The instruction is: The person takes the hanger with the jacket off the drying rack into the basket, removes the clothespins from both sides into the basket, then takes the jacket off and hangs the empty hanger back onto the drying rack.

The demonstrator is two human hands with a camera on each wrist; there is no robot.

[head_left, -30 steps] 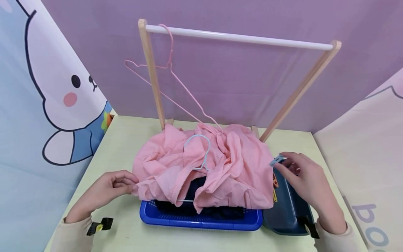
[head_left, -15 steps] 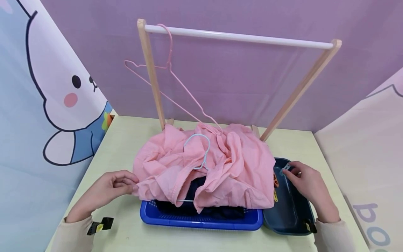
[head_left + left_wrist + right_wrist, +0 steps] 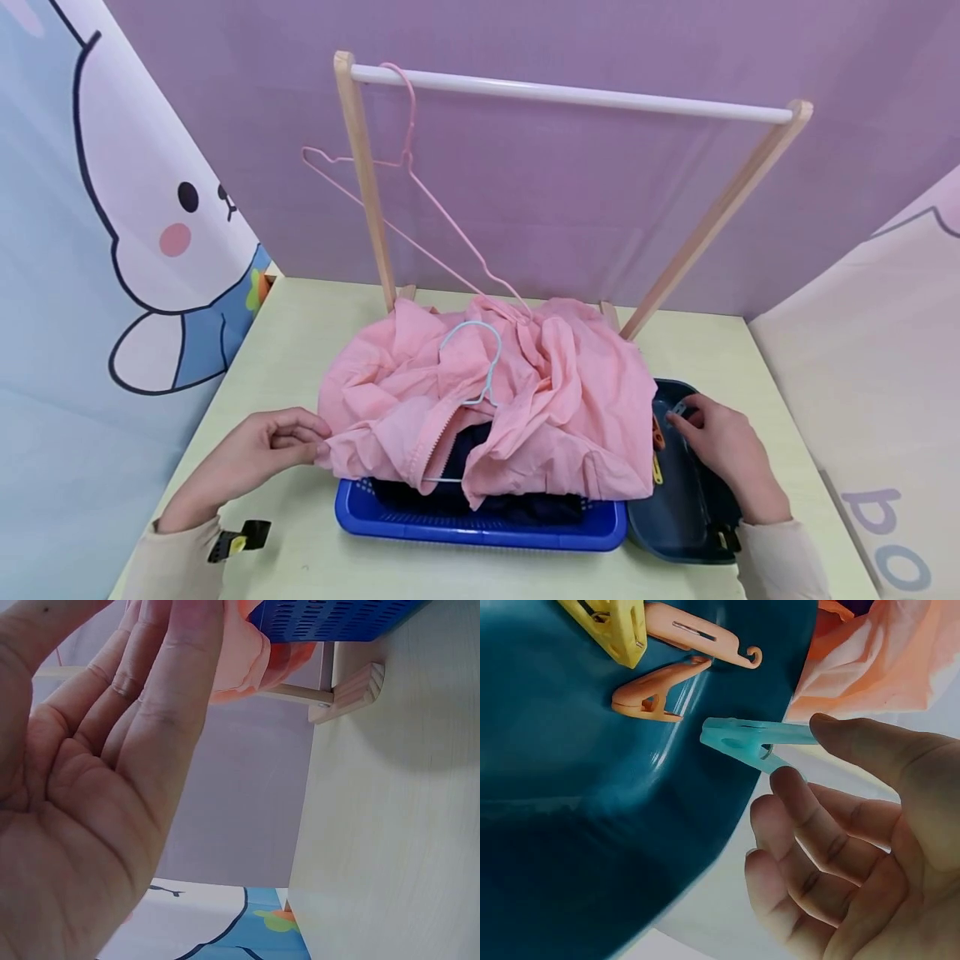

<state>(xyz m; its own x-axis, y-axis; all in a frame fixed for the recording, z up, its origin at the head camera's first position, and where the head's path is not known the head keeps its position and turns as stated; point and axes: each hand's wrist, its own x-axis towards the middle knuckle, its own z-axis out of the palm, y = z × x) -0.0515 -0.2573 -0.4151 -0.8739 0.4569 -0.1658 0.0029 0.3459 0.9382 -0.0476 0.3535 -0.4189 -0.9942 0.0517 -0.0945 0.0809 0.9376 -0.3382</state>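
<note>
A pink zip-front jacket [image 3: 585, 417] lies spread over a blue basket [image 3: 480, 535], with a light blue hanger [image 3: 491, 371] poking up through its neck. At the jacket's left edge, my left hand [image 3: 258, 458] pinches a bit of the fabric between thumb and fingers; the left wrist view hides the fingertips. My right hand [image 3: 727, 446] is over the far end of a dark teal tray [image 3: 678, 525]. Between its thumb and fingertip it pinches a light blue clothespin [image 3: 735, 739] by the handle end, with the clothespin's nose pointing into the tray.
Two orange clothespins [image 3: 694, 634] and a yellow clothespin [image 3: 619, 630] lie in the tray. Behind the jacket stands a wooden rack with a white bar [image 3: 570, 93], from which a pink hanger [image 3: 450, 217] hangs. Dark cloth [image 3: 517, 508] shows inside the basket.
My right hand has moved from the jacket's right edge down over the tray, carrying the light blue clothespin. The left hand keeps its place on the jacket.
</note>
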